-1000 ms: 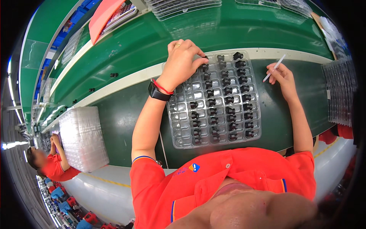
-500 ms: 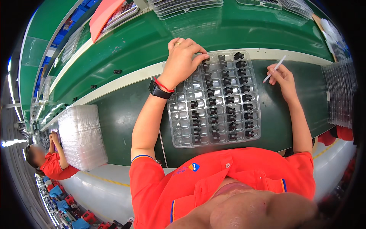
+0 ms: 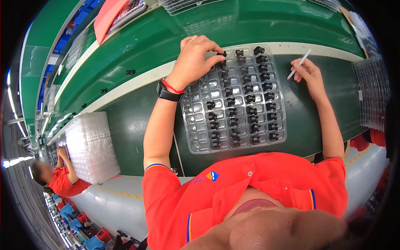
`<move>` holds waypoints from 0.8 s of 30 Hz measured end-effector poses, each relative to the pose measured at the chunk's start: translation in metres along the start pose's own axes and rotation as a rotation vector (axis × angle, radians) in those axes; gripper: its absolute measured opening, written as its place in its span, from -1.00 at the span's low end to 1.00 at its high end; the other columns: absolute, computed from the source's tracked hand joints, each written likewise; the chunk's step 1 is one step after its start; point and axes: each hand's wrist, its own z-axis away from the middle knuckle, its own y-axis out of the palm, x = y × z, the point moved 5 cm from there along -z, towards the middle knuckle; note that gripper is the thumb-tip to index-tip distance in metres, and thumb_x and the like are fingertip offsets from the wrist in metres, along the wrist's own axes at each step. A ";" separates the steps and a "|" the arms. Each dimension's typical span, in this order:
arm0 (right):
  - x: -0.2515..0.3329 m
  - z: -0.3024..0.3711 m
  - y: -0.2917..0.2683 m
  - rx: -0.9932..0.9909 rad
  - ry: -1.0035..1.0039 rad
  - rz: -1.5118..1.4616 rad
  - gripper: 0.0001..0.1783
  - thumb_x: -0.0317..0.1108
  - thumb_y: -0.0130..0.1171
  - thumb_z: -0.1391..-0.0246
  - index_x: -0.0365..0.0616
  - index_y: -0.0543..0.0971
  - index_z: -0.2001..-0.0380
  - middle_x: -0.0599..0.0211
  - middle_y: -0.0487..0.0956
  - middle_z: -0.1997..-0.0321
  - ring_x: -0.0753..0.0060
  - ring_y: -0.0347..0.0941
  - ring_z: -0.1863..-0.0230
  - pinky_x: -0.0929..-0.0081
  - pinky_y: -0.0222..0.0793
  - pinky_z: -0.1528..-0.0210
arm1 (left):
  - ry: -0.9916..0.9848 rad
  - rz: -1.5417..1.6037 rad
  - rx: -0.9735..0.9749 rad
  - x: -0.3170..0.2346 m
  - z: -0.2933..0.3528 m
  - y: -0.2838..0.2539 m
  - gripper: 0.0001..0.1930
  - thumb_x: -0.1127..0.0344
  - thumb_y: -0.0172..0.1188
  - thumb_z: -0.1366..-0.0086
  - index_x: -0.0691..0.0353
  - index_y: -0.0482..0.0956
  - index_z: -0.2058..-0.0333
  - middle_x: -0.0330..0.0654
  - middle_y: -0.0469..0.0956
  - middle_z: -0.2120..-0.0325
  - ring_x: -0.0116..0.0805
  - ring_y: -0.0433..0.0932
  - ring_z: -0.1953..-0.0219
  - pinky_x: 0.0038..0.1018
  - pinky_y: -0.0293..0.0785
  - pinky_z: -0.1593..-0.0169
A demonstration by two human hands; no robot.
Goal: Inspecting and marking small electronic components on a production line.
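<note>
i'm on a factory assembly line: a long green conveyor belt (image 3: 137, 46) runs past my green tabletop (image 3: 133, 125), a clear blister tray (image 3: 233, 100) of small black parts sits before me, stacks of clear trays (image 3: 89, 146) wait at my left, and a co-worker (image 3: 56, 177) in the same orange shirt works further along.

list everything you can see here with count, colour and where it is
clear tray: one, transparent, on the green bench before the person
small parts: many, black, in the tray's right-hand pockets
stack of trays: one, clear, on the bench to the left
loose parts: a few, black, on the green belt
red lid: one, far left
co-worker: one, orange shirt, lower left
left hand: fingertips on a black part at the tray's top edge; black watch and red band on the wrist
right hand: holds a white stick, right of the tray
</note>
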 end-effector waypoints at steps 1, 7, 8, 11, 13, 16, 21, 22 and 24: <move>0.000 0.000 0.000 0.003 -0.006 0.005 -0.73 -0.26 0.08 -0.16 -0.25 0.51 0.21 0.39 0.49 0.37 0.69 0.33 0.48 0.70 0.23 0.41 | 0.007 -0.030 -0.016 0.000 -0.001 -0.001 -0.87 0.23 0.30 -0.03 0.10 0.61 0.45 -0.22 0.49 0.47 -0.19 0.44 0.24 -0.23 0.12 -0.11; -0.004 -0.002 -0.001 0.011 -0.010 0.019 -0.74 -0.26 0.07 -0.17 -0.25 0.51 0.20 0.40 0.50 0.35 0.70 0.33 0.48 0.70 0.21 0.40 | 0.020 -0.071 -0.068 0.001 0.000 0.003 -0.94 0.32 0.25 -0.05 0.11 0.61 0.46 -0.22 0.51 0.49 -0.18 0.45 0.26 -0.25 0.13 -0.10; -0.004 -0.003 -0.003 0.003 -0.010 0.024 -0.74 -0.27 0.07 -0.17 -0.25 0.51 0.20 0.40 0.50 0.35 0.70 0.32 0.48 0.70 0.21 0.40 | 0.036 -0.055 -0.075 0.000 -0.001 0.004 -0.95 0.34 0.24 -0.05 0.12 0.61 0.46 -0.23 0.51 0.49 -0.18 0.46 0.27 -0.25 0.13 -0.10; -0.004 -0.002 -0.002 0.000 -0.010 0.033 -0.74 -0.27 0.07 -0.17 -0.25 0.51 0.19 0.40 0.50 0.35 0.71 0.32 0.48 0.71 0.20 0.41 | 0.050 -0.017 -0.045 -0.002 -0.001 0.006 -0.95 0.37 0.23 -0.07 0.12 0.60 0.45 -0.24 0.55 0.49 -0.21 0.49 0.28 -0.24 0.12 -0.12; -0.004 -0.003 -0.001 -0.008 -0.014 0.039 -0.74 -0.27 0.07 -0.17 -0.25 0.51 0.19 0.40 0.50 0.36 0.71 0.32 0.48 0.71 0.20 0.41 | 0.066 -0.019 -0.036 -0.003 0.000 0.008 -0.95 0.36 0.21 -0.09 0.12 0.60 0.43 -0.26 0.57 0.46 -0.25 0.51 0.28 -0.23 0.11 -0.14; -0.002 -0.004 0.001 -0.004 -0.024 0.025 -0.74 -0.27 0.07 -0.16 -0.25 0.51 0.19 0.39 0.50 0.36 0.71 0.32 0.48 0.71 0.20 0.41 | 0.017 0.010 -0.042 -0.003 0.001 0.004 -0.92 0.34 0.22 -0.09 0.12 0.60 0.40 -0.26 0.58 0.46 -0.26 0.51 0.27 -0.21 0.11 -0.14; -0.006 -0.003 -0.002 -0.001 -0.032 0.008 -0.74 -0.28 0.08 -0.16 -0.25 0.51 0.20 0.40 0.50 0.38 0.70 0.33 0.48 0.71 0.20 0.42 | 0.011 -0.076 -0.144 0.012 0.006 -0.028 -0.86 0.34 0.25 -0.07 0.16 0.61 0.35 -0.20 0.58 0.42 -0.24 0.53 0.29 -0.31 0.28 0.02; -0.007 -0.003 -0.003 0.005 -0.043 0.002 -0.74 -0.28 0.08 -0.16 -0.25 0.51 0.20 0.40 0.50 0.38 0.70 0.33 0.48 0.71 0.20 0.42 | 0.044 -0.152 -0.216 0.015 0.011 -0.040 -0.84 0.36 0.26 -0.06 0.20 0.62 0.34 -0.15 0.59 0.40 -0.22 0.54 0.31 -0.39 0.40 0.15; -0.010 -0.003 -0.005 -0.017 -0.036 0.001 -0.74 -0.27 0.09 -0.16 -0.25 0.51 0.20 0.39 0.50 0.39 0.70 0.33 0.49 0.71 0.20 0.43 | -0.026 -0.287 -0.329 0.036 0.029 -0.066 -0.83 0.39 0.26 -0.05 0.20 0.62 0.33 -0.10 0.57 0.35 -0.12 0.51 0.23 -0.33 0.39 0.10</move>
